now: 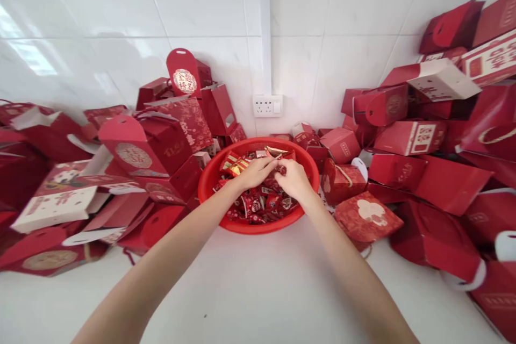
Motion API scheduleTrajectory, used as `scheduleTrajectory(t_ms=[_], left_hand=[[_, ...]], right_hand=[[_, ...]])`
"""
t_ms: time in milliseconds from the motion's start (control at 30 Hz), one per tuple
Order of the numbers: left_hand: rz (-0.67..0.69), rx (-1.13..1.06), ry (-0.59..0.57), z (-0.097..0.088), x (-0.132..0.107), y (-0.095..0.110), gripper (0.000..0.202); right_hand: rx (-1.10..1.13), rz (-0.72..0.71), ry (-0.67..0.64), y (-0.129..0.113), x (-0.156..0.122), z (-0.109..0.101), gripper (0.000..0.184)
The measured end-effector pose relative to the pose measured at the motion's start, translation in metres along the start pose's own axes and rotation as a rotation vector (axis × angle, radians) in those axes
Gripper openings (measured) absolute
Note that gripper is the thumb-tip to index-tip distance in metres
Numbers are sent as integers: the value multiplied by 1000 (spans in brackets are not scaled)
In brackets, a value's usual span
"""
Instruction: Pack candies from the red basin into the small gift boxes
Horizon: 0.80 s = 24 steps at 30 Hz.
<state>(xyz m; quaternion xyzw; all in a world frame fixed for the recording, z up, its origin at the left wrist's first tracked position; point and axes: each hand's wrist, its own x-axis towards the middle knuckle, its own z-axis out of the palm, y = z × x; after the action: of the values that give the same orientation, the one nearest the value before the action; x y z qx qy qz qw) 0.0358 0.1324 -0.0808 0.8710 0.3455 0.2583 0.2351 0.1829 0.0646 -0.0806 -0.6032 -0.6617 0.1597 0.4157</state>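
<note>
Both hands over the basket. My left hand point(258, 173) reached in with its fingers fairly straight and close together; my right hand point(294, 177) had its fingers curled, thumb near index. Fingertips nearly met over a red piece with a pale edge point(276, 151); I couldn't tell whether it was a box or a packet, or whether either hand gripped it.

Handling, my judgement: the wrapped sweets point(253, 205) looked light, with thin, crinkly, somewhat slippery wrappers, best pinched by the middle or a wrapper end. Not very fragile, though a hard squeeze could crush a soft one. The basket point(258, 230) looked like stiff plastic, best held by its rim.

Where: the pale-edged piece lay right at my fingertips. Sweets lay below and on the near side of my fingers; a gold-striped packet point(237, 166) lay just left of my left fingers. The basket's rim ringed both hands. Red boxes were piled left of my fingers point(145, 145) and right point(368, 215), outside the basket. The white table point(258, 279) spread nearer me than my fingers; the wall socket point(264, 106) sat beyond them.
</note>
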Motion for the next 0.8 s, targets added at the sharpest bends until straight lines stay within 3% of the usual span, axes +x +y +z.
scheduleTrajectory(t_ms=[133,267,400,500,567,700,800], left_hand=[[-26,66,-121,2,0,-4,40],[-26,182,-258,3,1,-3,35],[-43,213,-278,4,3,1,34],[-67,217,-291,4,4,3,34],[-75,230,-293,5,5,3,34],[-69,248,-280,6,6,2,33],[-67,237,-279,6,7,0,32]], right_hand=[[-81,-154,83,-22,-6,-30,28],[21,-240,274,-28,-23,-98,27],[72,-82,676,0,-44,-169,37],[0,19,879,29,-47,-192,38],[-42,14,847,44,-40,-191,36],[-168,67,638,57,-16,-183,47],[-316,141,607,56,-9,-197,46]])
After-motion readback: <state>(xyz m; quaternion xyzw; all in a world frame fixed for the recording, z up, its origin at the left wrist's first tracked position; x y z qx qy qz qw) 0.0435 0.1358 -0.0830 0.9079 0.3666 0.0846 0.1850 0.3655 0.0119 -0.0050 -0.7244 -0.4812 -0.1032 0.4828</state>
